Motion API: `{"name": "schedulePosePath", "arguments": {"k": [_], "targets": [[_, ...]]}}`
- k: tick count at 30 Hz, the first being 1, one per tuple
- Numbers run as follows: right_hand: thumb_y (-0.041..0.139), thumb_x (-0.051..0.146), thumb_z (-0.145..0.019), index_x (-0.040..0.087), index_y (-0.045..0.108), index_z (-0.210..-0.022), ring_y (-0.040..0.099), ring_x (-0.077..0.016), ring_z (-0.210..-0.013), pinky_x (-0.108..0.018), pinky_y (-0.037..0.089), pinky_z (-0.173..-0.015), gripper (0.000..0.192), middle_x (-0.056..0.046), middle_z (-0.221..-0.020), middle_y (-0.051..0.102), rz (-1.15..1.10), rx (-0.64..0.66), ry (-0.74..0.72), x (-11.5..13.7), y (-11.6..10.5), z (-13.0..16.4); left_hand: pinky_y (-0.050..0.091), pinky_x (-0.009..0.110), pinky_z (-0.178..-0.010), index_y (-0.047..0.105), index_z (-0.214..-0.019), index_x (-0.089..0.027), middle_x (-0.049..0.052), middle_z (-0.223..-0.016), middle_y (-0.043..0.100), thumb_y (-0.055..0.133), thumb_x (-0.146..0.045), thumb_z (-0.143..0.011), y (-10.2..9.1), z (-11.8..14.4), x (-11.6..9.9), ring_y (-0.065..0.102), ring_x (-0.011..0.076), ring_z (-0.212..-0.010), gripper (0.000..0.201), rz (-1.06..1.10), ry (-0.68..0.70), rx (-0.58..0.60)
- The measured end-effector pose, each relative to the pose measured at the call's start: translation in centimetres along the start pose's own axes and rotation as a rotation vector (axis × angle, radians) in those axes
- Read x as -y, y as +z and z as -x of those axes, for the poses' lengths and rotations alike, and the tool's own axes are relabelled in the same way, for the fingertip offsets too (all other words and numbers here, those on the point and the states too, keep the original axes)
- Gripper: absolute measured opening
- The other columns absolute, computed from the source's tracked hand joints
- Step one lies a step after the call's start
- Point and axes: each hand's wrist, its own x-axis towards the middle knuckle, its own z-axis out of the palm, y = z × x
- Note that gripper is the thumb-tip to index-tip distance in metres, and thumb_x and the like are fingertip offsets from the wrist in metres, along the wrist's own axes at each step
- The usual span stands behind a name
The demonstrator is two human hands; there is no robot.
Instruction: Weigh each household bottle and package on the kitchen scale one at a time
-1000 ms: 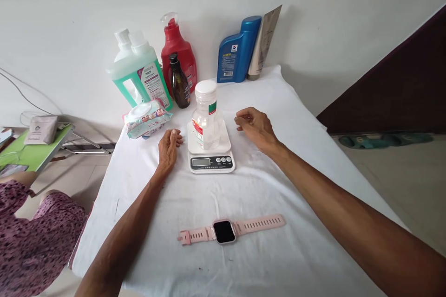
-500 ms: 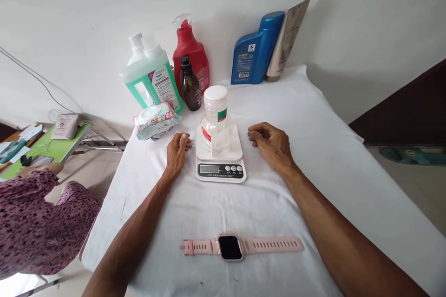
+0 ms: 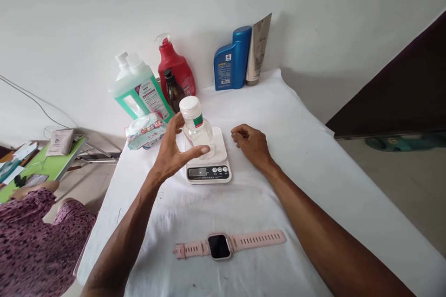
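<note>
A clear plastic bottle (image 3: 198,126) with a white cap stands slightly tilted on a small white kitchen scale (image 3: 209,172). My left hand (image 3: 170,152) is raised and wrapped around the bottle, thumb across its lower front and fingers behind its left side. Just right of the scale, my right hand (image 3: 251,145) rests on the white cloth with its fingers curled in, holding nothing. A pink smartwatch (image 3: 219,246) lies flat on the cloth near me, strap stretched out.
A wipes pack (image 3: 144,129), a green jug (image 3: 139,90), a red spray bottle (image 3: 176,67) and a brown bottle (image 3: 172,93) crowd the back left. A blue bottle (image 3: 232,60) and beige tube (image 3: 258,48) lean on the wall. A person in patterned clothes (image 3: 31,236) sits left.
My left hand lifted off the cloth and closed around the clear bottle, which now tilts. My right hand stayed beside the scale. The view shifted slightly.
</note>
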Motion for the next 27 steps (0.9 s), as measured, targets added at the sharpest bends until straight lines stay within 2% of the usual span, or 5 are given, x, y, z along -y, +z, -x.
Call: {"name": "schedulePosePath", "arguments": {"k": [3,8,16,20,27], "targets": [[0.057,0.03,-0.079,0.02,0.069,-0.084,0.06,-0.0167,-0.061,-0.031,0.05,-0.062,0.016,0.0,-0.069,0.065,0.0,-0.005,-0.013,-0.3,0.2,-0.2,0.056,0.045,-0.092,0.065,-0.123,-0.022,0.01,-0.117,0.073,0.088,-0.049,-0.074,0.7,-0.9,-1.5,0.069,0.0282,-0.106,0.061,-0.161,-0.054,-0.011],[0.056,0.027,-0.079,0.02,0.068,-0.085,0.062,-0.0176,-0.065,-0.031,0.05,-0.065,0.015,-0.001,-0.072,0.067,-0.008,-0.007,-0.036,-0.4,0.2,-0.4,0.056,0.04,-0.078,0.072,-0.109,-0.021,0.006,-0.098,0.076,0.087,-0.044,-0.073,0.3,-2.2,-1.3,0.069,0.0228,-0.083,0.046,-0.201,-0.155,-0.076],[0.052,0.023,-0.082,0.022,0.066,-0.081,0.06,-0.0163,-0.063,-0.029,0.047,-0.064,0.014,0.001,-0.069,0.065,0.02,0.002,-0.095,-0.6,0.0,-0.4,0.052,0.04,-0.082,0.069,-0.104,-0.018,0.004,-0.092,0.071,0.085,-0.04,-0.069,-4.2,-9.5,0.9,0.066,0.0248,-0.085,0.044,-0.43,-0.185,-0.259],[0.051,0.024,-0.083,0.022,0.066,-0.083,0.06,-0.0168,-0.064,-0.029,0.048,-0.065,0.014,0.0,-0.072,0.066,0.006,0.017,-0.099,-0.5,-0.1,-0.3,0.052,0.044,-0.085,0.065,-0.1,-0.019,0.006,-0.091,0.067,0.083,-0.038,-0.07,-3.8,-11.6,3.2,0.066,0.0297,-0.091,0.04,-0.582,-0.32,-0.2],[0.051,0.023,-0.082,0.022,0.066,-0.083,0.063,-0.0185,-0.071,-0.031,0.049,-0.072,0.015,-0.002,-0.076,0.071,0.059,-0.004,-0.098,-0.3,0.0,-0.6,0.052,0.049,-0.091,0.061,-0.098,-0.022,0.01,-0.097,0.066,0.082,-0.045,-0.071,-2.9,-12.3,6.4,0.064,0.0384,-0.109,0.042,-0.725,-0.435,-0.15]]}}
